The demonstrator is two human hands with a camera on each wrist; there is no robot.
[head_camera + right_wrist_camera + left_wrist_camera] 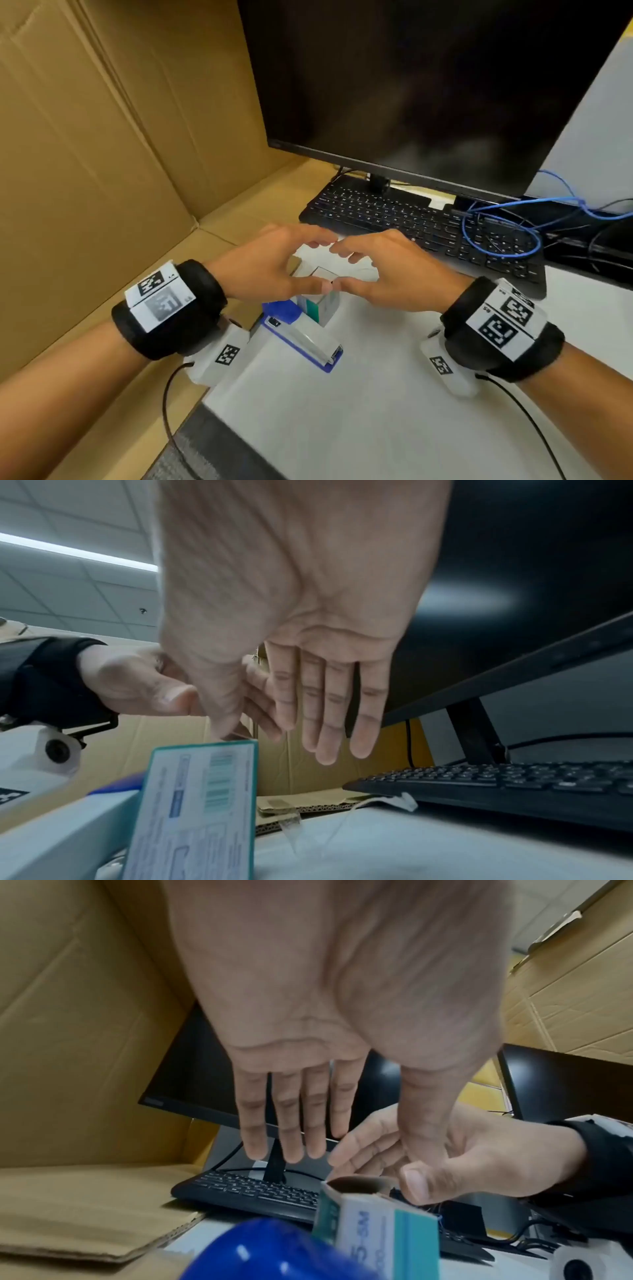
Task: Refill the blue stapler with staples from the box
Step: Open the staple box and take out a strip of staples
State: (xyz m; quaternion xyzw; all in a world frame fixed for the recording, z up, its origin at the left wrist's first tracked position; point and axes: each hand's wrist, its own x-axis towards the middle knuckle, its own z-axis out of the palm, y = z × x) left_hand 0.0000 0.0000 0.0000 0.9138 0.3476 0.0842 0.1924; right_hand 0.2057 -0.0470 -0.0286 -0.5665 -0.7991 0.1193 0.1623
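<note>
Cardboard panels wall off the far left side of a pale desk (376,411), with a black keyboard (411,222) and a dark monitor (428,85) standing beyond the staple box.

The staple box (320,301) stands upright on the desk, its top end open, as the left wrist view shows. The blue stapler (301,339) lies directly beside the box, on the side nearer the person, apparently touching it at the blue rear end.

Both hands hover over the box. The left hand (274,263) and the right hand (380,270) have their fingers extended and relaxed, and neither grips anything. The two thumb tips meet just above the box top; whether either thumb touches the box edge cannot be determined.

Hazards from this position:
- The box stands on a narrow end. A sideways push from a thumb would likely tip it toward the stapler or the keyboard and spill the staples.
- Staple strips are brittle. An off-centre pinch while pulling a strip out could break it.
- The stapler appears closed, so it must be opened before loading.

Orientation: the stapler's long axis runs from the box toward the person. Its blue rear end points at the box, and its stapling nose points at the person.
</note>
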